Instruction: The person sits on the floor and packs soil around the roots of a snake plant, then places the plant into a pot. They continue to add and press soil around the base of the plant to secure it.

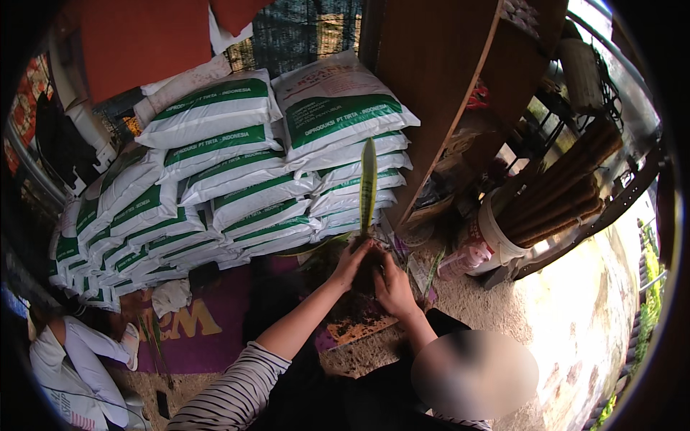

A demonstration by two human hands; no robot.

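A snake plant leaf (368,188), green with yellow edges, stands upright in front of me. At its base is a dark clump of soil (370,269). My left hand (351,268) grips the clump from the left, its fingertips near the foot of the leaf. From the other side, my right hand (393,284) holds the same clump with bent fingers. Loose dark soil (358,310) lies below both hands. Another snake plant leaf (434,269) shows just right of my right hand.
White-and-green printed sacks (232,199) are stacked ahead and to the left. A wooden cabinet (431,102) rises at right, near a white bucket (498,237) holding brown poles (560,204). A seated person (86,361) is at lower left, by a purple banner (215,345).
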